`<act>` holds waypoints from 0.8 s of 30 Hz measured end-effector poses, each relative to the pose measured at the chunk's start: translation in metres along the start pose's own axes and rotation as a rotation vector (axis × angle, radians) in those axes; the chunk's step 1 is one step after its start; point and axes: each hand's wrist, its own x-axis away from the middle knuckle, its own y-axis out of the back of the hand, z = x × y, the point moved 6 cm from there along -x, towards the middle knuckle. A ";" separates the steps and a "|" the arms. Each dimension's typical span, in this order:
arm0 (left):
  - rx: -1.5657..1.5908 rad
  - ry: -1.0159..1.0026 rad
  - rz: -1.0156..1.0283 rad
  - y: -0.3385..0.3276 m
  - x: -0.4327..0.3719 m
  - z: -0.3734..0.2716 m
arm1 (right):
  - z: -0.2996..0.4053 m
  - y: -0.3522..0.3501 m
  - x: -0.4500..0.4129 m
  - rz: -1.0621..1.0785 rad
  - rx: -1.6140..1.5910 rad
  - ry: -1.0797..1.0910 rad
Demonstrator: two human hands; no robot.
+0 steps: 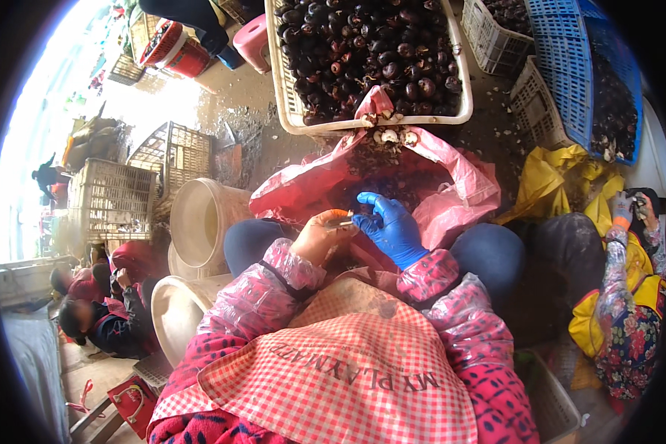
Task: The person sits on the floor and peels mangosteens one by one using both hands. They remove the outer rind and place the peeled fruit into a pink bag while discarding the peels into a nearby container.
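My left hand, with an orange covering at the fingertips, grips a small tool whose thin pale end points to the right. My right hand, in a blue rubber glove, is beside the tool's tip with its index finger and thumb spread. Whether anything lies between its fingers cannot be told. Both hands are over an open pink woven sack holding dark peelings. Beyond it stands a cream plastic crate full of dark, round water chestnuts. A few pale peeled pieces lie at the sack's far edge.
White plastic buckets stand at the left, with slatted crates beyond. A blue crate and a yellow sack are at the right. Co-workers sit on both sides. A pink stool and a red bucket stand farther off.
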 end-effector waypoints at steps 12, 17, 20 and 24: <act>-0.084 -0.019 0.013 -0.001 0.005 -0.005 | -0.024 -0.002 0.002 -0.130 -0.242 -0.292; -0.048 -0.018 0.020 -0.002 0.004 -0.002 | -0.027 0.002 0.006 -0.149 -0.049 -0.522; -0.149 -0.019 -0.017 0.000 0.005 -0.002 | -0.015 -0.004 0.000 -0.071 -0.230 -0.307; -0.043 -0.032 0.050 -0.003 0.006 -0.002 | -0.032 -0.007 0.005 -0.106 -0.209 -0.452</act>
